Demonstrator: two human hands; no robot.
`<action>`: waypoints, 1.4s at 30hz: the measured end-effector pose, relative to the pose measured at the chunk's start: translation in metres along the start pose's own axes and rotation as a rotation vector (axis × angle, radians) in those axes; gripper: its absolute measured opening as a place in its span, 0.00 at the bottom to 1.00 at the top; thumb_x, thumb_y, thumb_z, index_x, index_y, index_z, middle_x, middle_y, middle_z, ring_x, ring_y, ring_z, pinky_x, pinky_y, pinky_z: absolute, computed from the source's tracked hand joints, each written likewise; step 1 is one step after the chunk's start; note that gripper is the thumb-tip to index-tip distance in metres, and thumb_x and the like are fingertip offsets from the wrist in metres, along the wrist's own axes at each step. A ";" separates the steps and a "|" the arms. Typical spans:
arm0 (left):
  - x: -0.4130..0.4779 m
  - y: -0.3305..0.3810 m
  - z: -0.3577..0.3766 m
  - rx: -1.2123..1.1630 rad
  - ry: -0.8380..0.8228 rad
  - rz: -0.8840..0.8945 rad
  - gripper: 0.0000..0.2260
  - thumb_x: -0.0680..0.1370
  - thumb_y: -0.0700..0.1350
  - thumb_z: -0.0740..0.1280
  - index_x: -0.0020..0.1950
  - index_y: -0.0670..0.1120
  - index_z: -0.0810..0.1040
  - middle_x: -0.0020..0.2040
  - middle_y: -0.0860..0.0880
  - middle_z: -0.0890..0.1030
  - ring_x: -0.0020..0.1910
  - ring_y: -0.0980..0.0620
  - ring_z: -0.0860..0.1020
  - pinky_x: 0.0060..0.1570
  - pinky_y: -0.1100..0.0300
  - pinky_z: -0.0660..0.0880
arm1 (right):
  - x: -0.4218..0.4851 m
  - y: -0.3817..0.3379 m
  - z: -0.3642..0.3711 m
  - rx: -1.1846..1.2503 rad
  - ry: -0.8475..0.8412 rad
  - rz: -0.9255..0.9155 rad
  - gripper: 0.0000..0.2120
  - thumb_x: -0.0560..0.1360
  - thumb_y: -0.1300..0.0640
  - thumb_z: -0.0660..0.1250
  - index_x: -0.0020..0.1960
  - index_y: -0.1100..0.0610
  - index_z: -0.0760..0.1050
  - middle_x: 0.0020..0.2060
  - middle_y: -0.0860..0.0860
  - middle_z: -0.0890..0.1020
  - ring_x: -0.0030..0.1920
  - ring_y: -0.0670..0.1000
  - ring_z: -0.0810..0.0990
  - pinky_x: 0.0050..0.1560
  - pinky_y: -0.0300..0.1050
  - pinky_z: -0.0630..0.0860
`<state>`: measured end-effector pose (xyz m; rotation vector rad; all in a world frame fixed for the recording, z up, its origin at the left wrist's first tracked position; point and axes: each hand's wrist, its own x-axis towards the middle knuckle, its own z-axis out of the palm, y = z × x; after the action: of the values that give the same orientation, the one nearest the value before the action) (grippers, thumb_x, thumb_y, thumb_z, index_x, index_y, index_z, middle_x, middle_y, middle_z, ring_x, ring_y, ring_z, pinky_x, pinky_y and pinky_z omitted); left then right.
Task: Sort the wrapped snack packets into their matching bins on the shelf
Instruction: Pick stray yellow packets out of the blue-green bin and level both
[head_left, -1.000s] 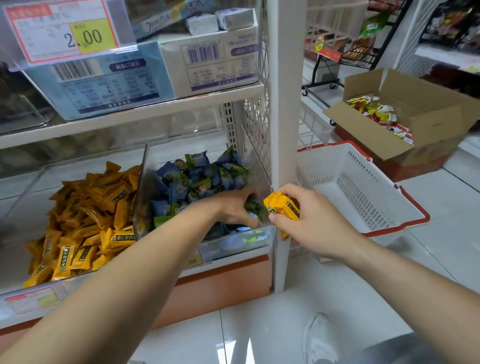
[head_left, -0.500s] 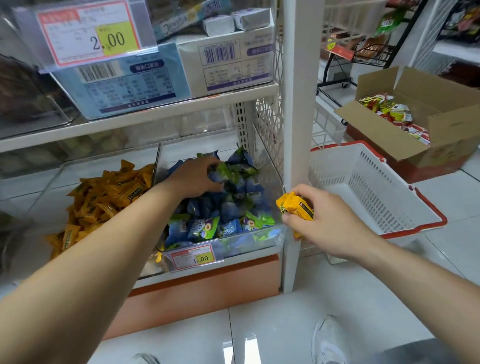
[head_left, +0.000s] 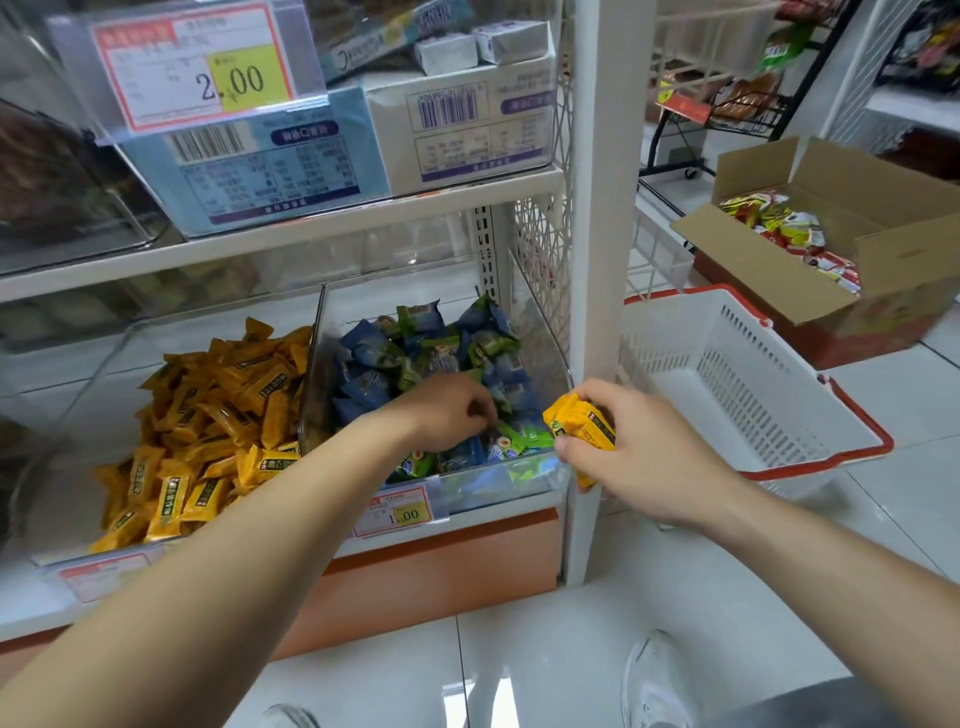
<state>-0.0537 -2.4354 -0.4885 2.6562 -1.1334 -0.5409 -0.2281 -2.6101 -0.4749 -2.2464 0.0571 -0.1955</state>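
On the lower shelf, a clear bin (head_left: 540, 480) holds blue and green wrapped packets (head_left: 431, 348). To its left lies a pile of orange packets (head_left: 218, 415) in another clear bin. My left hand (head_left: 447, 410) reaches into the blue and green bin, fingers curled down among the packets near its front; what it holds is hidden. My right hand (head_left: 644, 457) grips a bunch of orange packets (head_left: 579, 426) just right of that bin, in front of the white shelf post.
A white shelf post (head_left: 597, 208) stands between the bins and a white basket with red rim (head_left: 753, 384) on the floor. An open cardboard box (head_left: 831, 249) of red and yellow packets sits behind it. Boxes fill the upper shelf (head_left: 311, 228).
My left hand moved from the back of the blue and green bin toward its front. My right hand kept hold of the orange packets and barely shifted.
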 end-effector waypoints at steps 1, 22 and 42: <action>0.001 -0.004 0.001 -0.002 0.000 -0.026 0.10 0.81 0.46 0.64 0.60 0.50 0.81 0.60 0.51 0.81 0.58 0.52 0.77 0.52 0.62 0.69 | 0.000 0.000 0.000 0.006 -0.005 0.003 0.05 0.75 0.51 0.70 0.46 0.45 0.74 0.33 0.49 0.81 0.30 0.44 0.83 0.32 0.47 0.79; -0.003 -0.015 -0.011 -0.082 -0.040 -0.079 0.09 0.72 0.51 0.76 0.47 0.53 0.78 0.46 0.55 0.79 0.44 0.56 0.76 0.40 0.62 0.70 | -0.005 -0.004 -0.002 0.113 -0.102 0.025 0.05 0.75 0.51 0.71 0.48 0.45 0.75 0.36 0.48 0.83 0.34 0.50 0.84 0.34 0.56 0.82; -0.146 0.015 -0.028 -1.300 0.560 -0.207 0.09 0.82 0.45 0.65 0.56 0.41 0.78 0.40 0.44 0.84 0.39 0.47 0.84 0.40 0.59 0.82 | 0.033 -0.082 0.069 0.618 -0.046 0.052 0.11 0.76 0.57 0.72 0.57 0.53 0.78 0.45 0.52 0.84 0.41 0.49 0.85 0.34 0.43 0.80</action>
<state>-0.1456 -2.3381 -0.4211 1.5676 -0.1547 -0.3256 -0.1864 -2.5092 -0.4505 -1.6310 0.0258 -0.1125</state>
